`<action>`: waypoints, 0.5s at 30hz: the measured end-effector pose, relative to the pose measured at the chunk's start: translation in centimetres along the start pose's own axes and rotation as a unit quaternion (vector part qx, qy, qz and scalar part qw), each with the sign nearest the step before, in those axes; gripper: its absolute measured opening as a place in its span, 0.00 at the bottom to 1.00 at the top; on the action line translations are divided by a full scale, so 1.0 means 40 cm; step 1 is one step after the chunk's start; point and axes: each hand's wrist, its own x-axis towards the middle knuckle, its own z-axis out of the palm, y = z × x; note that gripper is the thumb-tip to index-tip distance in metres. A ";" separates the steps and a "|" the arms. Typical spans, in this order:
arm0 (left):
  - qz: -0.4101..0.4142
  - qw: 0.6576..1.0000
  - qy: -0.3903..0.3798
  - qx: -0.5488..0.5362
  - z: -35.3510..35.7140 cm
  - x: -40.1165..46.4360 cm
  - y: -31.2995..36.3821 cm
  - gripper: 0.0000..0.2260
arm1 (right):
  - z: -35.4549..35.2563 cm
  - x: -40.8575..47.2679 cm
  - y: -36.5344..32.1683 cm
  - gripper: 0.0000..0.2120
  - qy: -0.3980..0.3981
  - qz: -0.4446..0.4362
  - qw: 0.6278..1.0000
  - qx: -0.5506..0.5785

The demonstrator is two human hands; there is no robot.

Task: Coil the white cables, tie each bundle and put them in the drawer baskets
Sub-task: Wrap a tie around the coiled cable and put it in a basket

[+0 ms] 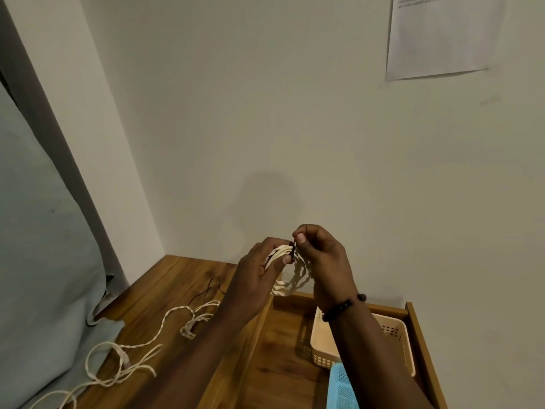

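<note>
Nearest to me, below my right forearm, the blue basket (343, 388) sits in the open wooden drawer (283, 364), and just beyond it the cream basket (395, 338) stands against the drawer's right side; both are under my right wrist, which wears a dark bead bracelet (343, 307). Down and left of my grip, loose white cables (124, 355) trail over the tabletop (165, 284), their strands running roughly from the near left edge toward my left wrist, with a few small loops along the way. A thin dark tie (211, 287) lies on the wood farther back, left of my left hand.

Above the drawer's far edge I hold the coiled cable bundle (292, 276) between both hands. My left hand (259, 276) grips the upper strands of the coil, fingers curled round them. My right hand (321, 258) pinches a short dark tie end (294, 246) at the top of the coil between thumb and forefinger, just beside my left fingertips. The coil hangs down from that pinched point, its long axis near vertical, its lower loop reaching toward the drawer's back rail.

Beyond my hands is the plain wall (265, 113), with a sheet of paper (442, 36) up and right, and a pale curtain (38, 231) far left.
</note>
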 end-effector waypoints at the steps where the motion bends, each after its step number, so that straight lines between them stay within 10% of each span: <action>1: 0.004 1.000 -0.002 0.001 -0.001 0.001 0.002 0.10 | 0.003 0.003 -0.007 0.06 0.004 0.038 0.999 0.036; 7: -0.029 0.999 -0.023 -0.015 0.016 -0.016 -0.006 0.13 | -0.001 0.005 0.010 0.08 0.027 0.098 0.995 0.003; 15: -0.227 0.964 0.002 -0.139 0.112 -0.090 -0.087 0.10 | -0.129 -0.108 0.081 0.28 -0.139 0.175 0.959 -0.177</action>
